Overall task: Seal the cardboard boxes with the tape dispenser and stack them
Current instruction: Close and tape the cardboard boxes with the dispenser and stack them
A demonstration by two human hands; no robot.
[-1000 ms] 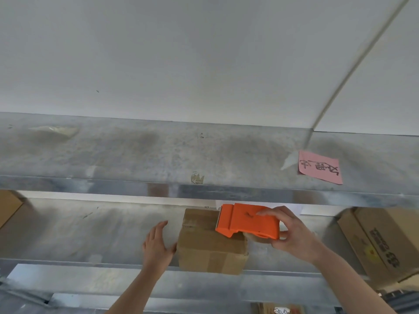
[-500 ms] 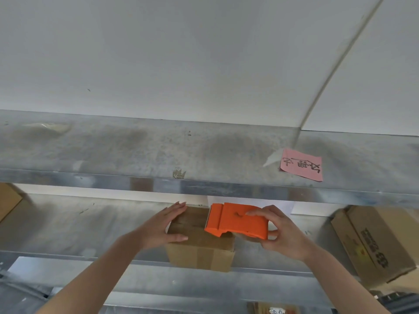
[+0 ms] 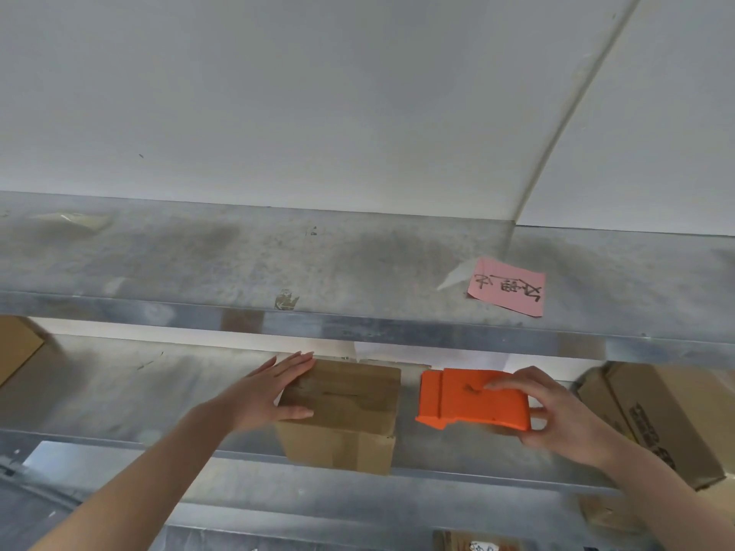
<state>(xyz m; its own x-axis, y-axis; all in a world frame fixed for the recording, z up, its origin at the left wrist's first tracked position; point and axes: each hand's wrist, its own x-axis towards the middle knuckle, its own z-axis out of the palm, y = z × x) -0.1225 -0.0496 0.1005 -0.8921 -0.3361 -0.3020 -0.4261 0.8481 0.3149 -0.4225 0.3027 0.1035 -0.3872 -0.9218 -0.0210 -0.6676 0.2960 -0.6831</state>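
Cardboard box (image 3: 346, 415): at the front edge of the lower shelf (image 3: 119, 395), flaps closed. Tape on the top seam is too blurred to confirm.

Left hand (image 3: 274, 391): flat on the box's left top edge, fingers (image 3: 296, 361) straight and together, thumb along the front (probably bracing it against sliding).

Tape dispenser (image 3: 473, 399): just right of the box, not touching it. Right hand (image 3: 564, 419) grips it, fingers curled over the top.

Larger printed box (image 3: 652, 415) farther right.

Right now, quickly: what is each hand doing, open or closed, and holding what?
Left hand: open, straight fingers resting on the small brown cardboard box.
Right hand: closed around the orange plastic tape dispenser, beside the box.
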